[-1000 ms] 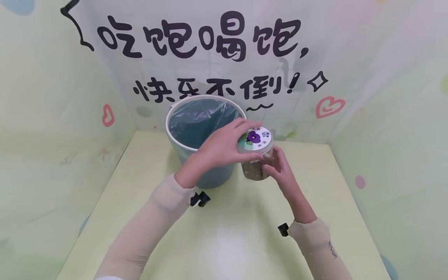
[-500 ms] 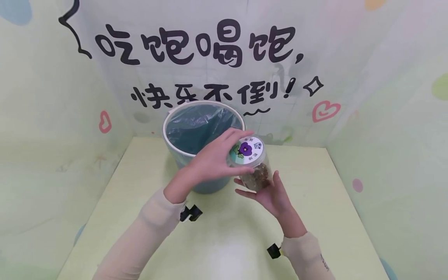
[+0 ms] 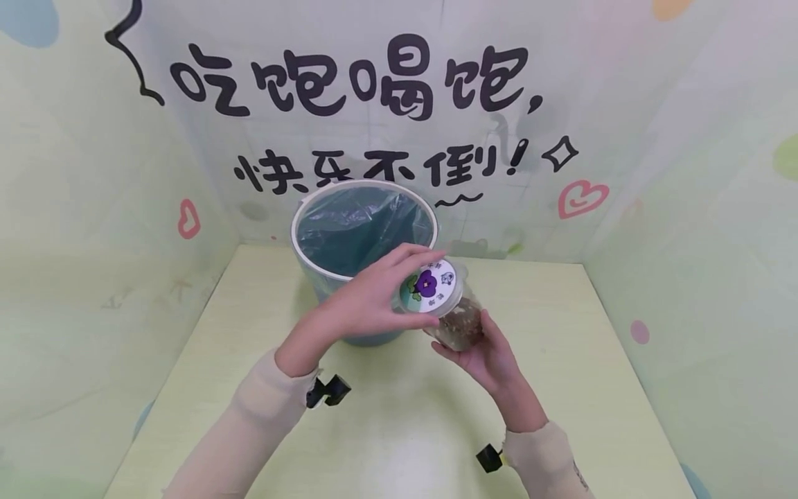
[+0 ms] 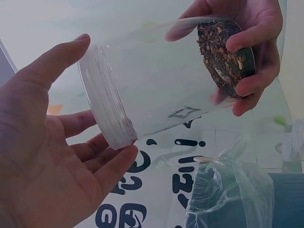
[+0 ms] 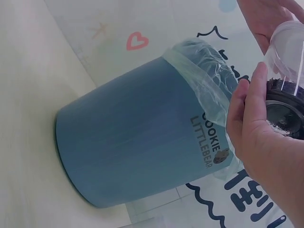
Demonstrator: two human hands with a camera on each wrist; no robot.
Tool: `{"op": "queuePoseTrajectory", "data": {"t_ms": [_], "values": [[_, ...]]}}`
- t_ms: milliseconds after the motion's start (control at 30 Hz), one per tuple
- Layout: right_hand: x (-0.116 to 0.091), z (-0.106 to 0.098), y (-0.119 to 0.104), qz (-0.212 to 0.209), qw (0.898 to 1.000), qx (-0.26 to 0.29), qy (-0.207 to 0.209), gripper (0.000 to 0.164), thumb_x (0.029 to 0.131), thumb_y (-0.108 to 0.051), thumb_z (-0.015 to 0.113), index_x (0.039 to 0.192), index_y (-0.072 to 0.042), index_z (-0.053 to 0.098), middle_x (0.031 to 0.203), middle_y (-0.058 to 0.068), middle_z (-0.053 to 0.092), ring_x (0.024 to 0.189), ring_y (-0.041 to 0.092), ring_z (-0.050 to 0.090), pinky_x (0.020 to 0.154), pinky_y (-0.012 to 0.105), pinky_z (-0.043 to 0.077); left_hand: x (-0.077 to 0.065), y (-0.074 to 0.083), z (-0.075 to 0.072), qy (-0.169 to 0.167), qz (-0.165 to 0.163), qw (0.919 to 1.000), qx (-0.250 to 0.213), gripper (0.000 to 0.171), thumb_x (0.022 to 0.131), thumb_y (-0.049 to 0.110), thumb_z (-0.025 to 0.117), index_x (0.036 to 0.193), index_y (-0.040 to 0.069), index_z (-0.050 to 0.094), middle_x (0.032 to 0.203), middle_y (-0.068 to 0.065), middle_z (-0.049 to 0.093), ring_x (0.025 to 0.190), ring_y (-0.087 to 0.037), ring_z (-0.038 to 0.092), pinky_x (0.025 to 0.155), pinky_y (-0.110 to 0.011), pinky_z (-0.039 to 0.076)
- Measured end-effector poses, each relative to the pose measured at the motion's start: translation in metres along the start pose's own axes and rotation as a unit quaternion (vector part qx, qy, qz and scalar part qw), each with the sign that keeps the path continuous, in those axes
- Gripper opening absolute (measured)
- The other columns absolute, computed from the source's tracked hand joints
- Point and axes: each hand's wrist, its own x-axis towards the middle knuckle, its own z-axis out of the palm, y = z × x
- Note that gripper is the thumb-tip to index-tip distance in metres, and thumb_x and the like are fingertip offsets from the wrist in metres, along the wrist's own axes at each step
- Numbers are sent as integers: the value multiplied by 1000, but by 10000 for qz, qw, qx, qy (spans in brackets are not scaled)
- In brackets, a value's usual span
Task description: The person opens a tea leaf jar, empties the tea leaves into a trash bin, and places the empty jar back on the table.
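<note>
A clear plastic jar [image 3: 464,322] is held in the air, tilted, at the front right of the bin. Its lid [image 3: 429,285] carries a round label with a purple flower. Thumb and fingers of my left hand [image 3: 374,296] span the lid's rim. Lower down, my right hand [image 3: 495,357] grips the jar's base, its fingers wrapped around it in the left wrist view. Dark brown flaky contents [image 4: 221,59] lie at the bottom end of the jar, and the rest of it looks see-through. The lid sits on the jar's mouth.
Just behind my left hand stands a blue bin [image 5: 137,133] with a pale rim and a translucent liner bag [image 5: 204,78]. The light yellow table [image 3: 399,430] is bounded by printed cloth walls at the back and sides. A small black device hangs at each wrist.
The jar has come lower and slightly left, tipping from near upright so its lid leans left. My right hand has shifted from the jar's side to around its base.
</note>
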Motion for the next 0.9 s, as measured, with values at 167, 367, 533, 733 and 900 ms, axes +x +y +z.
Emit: {"op": "queuePoseTrajectory", "data": {"t_ms": [167,367,533,733,900], "values": [[0,2,1,-35,9999,102,4,39,107,-38,28,143,-26,34,136,3,50,119,21,60,101,39,56,-3,1,0,274,116,9995,120,82,78,45,83,149,22,47,146,0,48,125,-17,54,97,-35,56],[1,2,3,-70,10000,59,-13,38,106,-39,30,142,-28,36,136,1,49,120,20,59,102,39,55,-4,0,2,643,301,9972,212,81,75,41,87,145,18,53,141,-3,55,121,-18,58,93,-33,58],[1,3,4,-88,9999,-47,33,38,106,-39,32,143,-30,33,137,1,46,120,19,58,102,40,55,-5,1,3,821,318,9959,225,80,74,39,88,143,16,55,140,-4,57,120,-19,59,92,-32,58],[2,8,4,-18,9994,-225,249,44,104,-42,40,145,-31,28,140,0,39,122,20,53,102,40,55,-7,1,4,962,295,9948,166,80,73,39,88,142,15,55,141,-4,57,121,-20,59,91,-32,59],[4,9,6,-19,9989,-308,358,49,102,-45,44,146,-31,26,141,0,36,122,19,51,101,39,56,-8,-1,5,1069,335,9936,136,80,72,38,89,141,13,56,140,-5,58,121,-21,60,90,-33,59]]}}
